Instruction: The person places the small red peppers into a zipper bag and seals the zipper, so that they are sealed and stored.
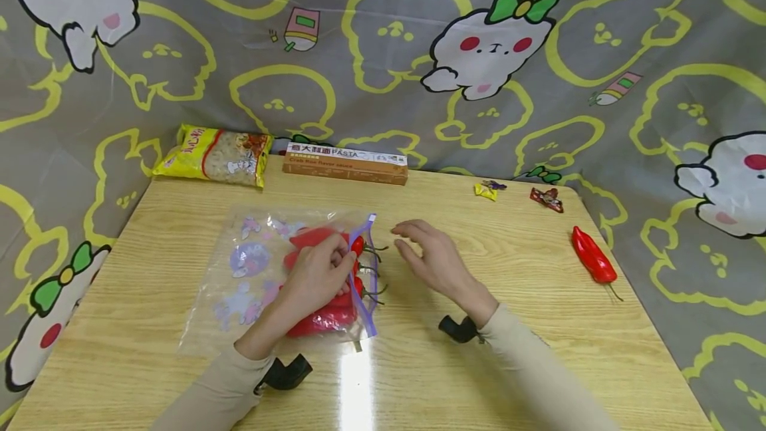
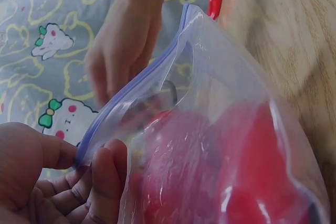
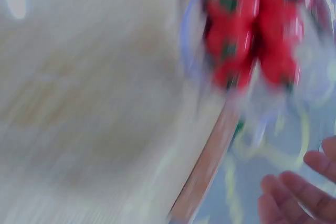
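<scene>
Head view: a see-through bag (image 1: 263, 265) lay on the desk (image 1: 509, 378), with its mouth to the right.
Bag pictures: pale purple, blue and pink shapes were printed on the left part, which looked flat and a bit crinkly.
Purple strip (image 1: 376, 285): it ran along both lips of the mouth, and the lips stood apart.
Red peppers (image 1: 323, 316): they lay side by side in the bag, fat, bright and shiny, and made its right part bulge.
Stems (image 1: 377, 294): thin, dark and curly, they poked out through the mouth.
Green tops: they showed on the peppers in the right wrist view, but that picture was blurry.
Left hand (image 1: 317, 271): it lay over the bag, its thumb and finger pinching one purple lip.
Right hand (image 1: 433, 258): it was up near the mouth, fingers loosely bent and apart, touching nothing.
Lone pepper (image 1: 591, 257): red and shiny, with a thin stem, it lay well apart at the right side of the desk.
Back of the desk: a yellow packet (image 1: 215, 155), a pasta box (image 1: 345, 163) and small wrapped sweets (image 1: 547, 199) sat there.
</scene>
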`<action>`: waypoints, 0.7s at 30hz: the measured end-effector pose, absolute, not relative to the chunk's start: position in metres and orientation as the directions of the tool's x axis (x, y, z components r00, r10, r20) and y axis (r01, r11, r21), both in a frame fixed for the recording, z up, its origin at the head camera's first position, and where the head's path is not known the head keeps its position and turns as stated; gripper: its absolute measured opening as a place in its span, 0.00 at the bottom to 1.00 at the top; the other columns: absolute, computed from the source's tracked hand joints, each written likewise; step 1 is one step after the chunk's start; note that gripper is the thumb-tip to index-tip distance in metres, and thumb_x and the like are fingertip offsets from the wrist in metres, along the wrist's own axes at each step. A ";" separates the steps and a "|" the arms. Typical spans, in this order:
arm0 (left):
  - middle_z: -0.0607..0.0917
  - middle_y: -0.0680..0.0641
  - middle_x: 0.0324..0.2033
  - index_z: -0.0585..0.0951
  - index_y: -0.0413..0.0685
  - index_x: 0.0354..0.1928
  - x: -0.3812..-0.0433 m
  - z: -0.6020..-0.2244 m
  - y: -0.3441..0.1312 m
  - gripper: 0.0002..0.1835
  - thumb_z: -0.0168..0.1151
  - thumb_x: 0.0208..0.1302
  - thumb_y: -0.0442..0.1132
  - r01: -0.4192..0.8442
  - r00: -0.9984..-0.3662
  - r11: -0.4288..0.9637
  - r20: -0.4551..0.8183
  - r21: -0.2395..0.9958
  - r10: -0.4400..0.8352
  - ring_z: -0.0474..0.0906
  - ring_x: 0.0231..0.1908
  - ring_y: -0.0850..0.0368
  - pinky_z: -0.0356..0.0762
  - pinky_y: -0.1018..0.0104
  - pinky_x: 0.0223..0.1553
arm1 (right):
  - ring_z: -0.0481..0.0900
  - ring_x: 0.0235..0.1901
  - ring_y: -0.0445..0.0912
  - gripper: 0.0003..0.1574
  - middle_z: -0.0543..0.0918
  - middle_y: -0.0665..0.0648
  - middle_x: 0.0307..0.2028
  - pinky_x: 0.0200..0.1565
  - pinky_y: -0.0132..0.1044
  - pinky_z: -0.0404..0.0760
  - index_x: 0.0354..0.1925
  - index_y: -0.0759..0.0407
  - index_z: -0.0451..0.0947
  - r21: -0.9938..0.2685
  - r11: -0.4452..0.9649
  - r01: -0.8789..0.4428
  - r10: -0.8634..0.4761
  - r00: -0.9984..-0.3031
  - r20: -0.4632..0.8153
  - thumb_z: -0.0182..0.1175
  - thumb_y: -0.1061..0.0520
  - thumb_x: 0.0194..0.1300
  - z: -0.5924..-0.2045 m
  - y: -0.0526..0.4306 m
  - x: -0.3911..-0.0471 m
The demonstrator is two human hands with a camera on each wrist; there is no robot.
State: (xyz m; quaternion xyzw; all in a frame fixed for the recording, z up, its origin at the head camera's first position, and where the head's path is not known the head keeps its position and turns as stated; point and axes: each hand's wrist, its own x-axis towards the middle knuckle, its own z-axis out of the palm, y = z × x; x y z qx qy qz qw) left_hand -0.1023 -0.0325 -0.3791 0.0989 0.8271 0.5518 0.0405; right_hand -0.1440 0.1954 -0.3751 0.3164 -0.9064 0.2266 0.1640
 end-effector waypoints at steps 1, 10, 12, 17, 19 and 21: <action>0.78 0.53 0.15 0.73 0.47 0.30 -0.102 -0.379 -0.032 0.05 0.54 0.64 0.38 0.120 -0.978 0.372 0.044 0.920 0.206 0.76 0.14 0.60 0.75 0.67 0.16 | 0.80 0.41 0.49 0.13 0.81 0.57 0.43 0.41 0.43 0.79 0.45 0.60 0.79 -0.302 0.732 -0.611 -0.455 -0.768 0.451 0.58 0.58 0.62 -0.374 0.209 -0.147; 0.78 0.53 0.16 0.73 0.46 0.32 -0.101 -0.379 -0.031 0.04 0.55 0.64 0.38 0.125 -0.978 0.375 0.050 0.919 0.204 0.76 0.14 0.61 0.75 0.67 0.16 | 0.70 0.43 0.70 0.24 0.71 0.76 0.46 0.40 0.62 0.69 0.53 0.69 0.69 -0.167 0.986 -0.003 0.044 -0.960 0.277 0.52 0.59 0.59 -0.385 0.389 -0.163; 0.78 0.52 0.16 0.74 0.46 0.33 -0.101 -0.380 -0.031 0.04 0.55 0.64 0.38 0.118 -0.978 0.375 0.043 0.919 0.203 0.76 0.14 0.61 0.75 0.67 0.16 | 0.65 0.44 0.75 0.29 0.66 0.81 0.47 0.39 0.65 0.65 0.56 0.72 0.62 -0.126 0.983 0.132 0.151 -0.976 0.159 0.49 0.57 0.59 -0.388 0.424 -0.159; 0.78 0.52 0.16 0.73 0.47 0.32 -0.100 -0.381 -0.031 0.04 0.56 0.63 0.38 0.116 -0.980 0.376 0.043 0.920 0.196 0.76 0.13 0.61 0.75 0.67 0.16 | 0.59 0.43 0.80 0.34 0.58 0.87 0.45 0.38 0.68 0.60 0.58 0.75 0.51 -0.095 0.926 0.366 0.364 -0.930 -0.042 0.43 0.55 0.59 -0.393 0.479 -0.146; 0.78 0.52 0.16 0.73 0.47 0.31 -0.101 -0.381 -0.031 0.04 0.55 0.64 0.38 0.118 -0.980 0.376 0.046 0.919 0.195 0.76 0.13 0.61 0.75 0.67 0.16 | 0.58 0.44 0.80 0.34 0.58 0.87 0.45 0.40 0.68 0.59 0.59 0.75 0.50 -0.100 0.899 0.427 0.420 -0.904 -0.079 0.42 0.56 0.59 -0.394 0.490 -0.142; 0.78 0.52 0.16 0.73 0.47 0.31 -0.101 -0.380 -0.031 0.05 0.55 0.64 0.38 0.119 -0.980 0.377 0.048 0.919 0.193 0.76 0.13 0.61 0.75 0.67 0.16 | 0.58 0.45 0.80 0.33 0.58 0.87 0.45 0.41 0.68 0.59 0.59 0.74 0.50 -0.087 0.883 0.461 0.451 -0.885 -0.115 0.40 0.57 0.59 -0.394 0.496 -0.140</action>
